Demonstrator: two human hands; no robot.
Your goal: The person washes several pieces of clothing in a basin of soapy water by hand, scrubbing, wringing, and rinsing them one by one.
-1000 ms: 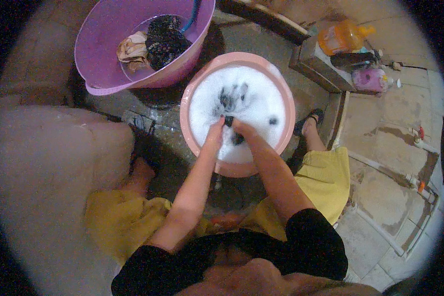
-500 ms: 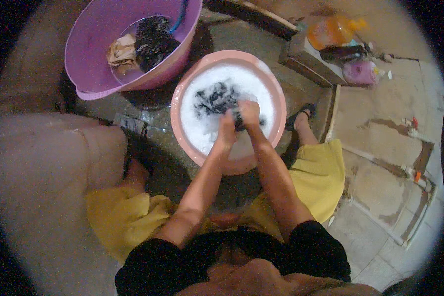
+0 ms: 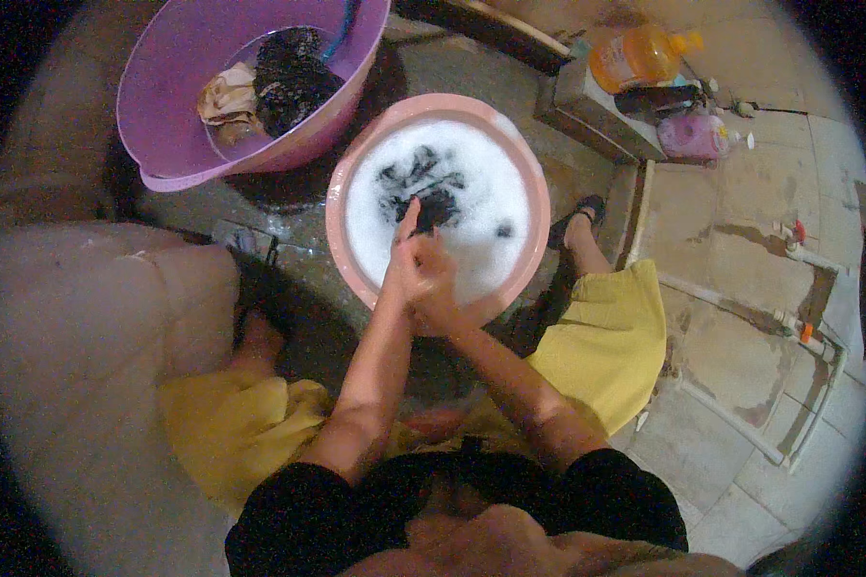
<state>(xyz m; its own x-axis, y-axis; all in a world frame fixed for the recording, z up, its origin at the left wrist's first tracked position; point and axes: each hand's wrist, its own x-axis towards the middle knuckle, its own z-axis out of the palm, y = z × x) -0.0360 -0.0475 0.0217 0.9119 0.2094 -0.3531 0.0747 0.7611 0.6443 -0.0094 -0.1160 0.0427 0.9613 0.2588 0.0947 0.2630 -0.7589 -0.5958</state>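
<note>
A dark wet cloth (image 3: 436, 205) lies bunched in white suds inside a pink basin (image 3: 539, 192). My left hand (image 3: 404, 252) is over the near left part of the basin, thumb stretched toward the far side, and the cloth runs up against it. My right hand (image 3: 435, 276) presses close against the left palm and wrist, its fingers smeared by motion. A small dark patch shows between the two hands. What the right fingers hold is hidden by the blur.
A purple tub (image 3: 178, 106) with dark and beige wet clothes stands at the far left. Right of the basin, a ledge (image 3: 587, 111) carries an orange bottle (image 3: 640, 60) and a pink bottle (image 3: 693, 137). White pipes (image 3: 731, 298) run along the tiles at right.
My right hand has swept nearer and left, from the basin's middle onto my left hand. My left hand has shifted slightly left. More of the dark cloth shows in the suds.
</note>
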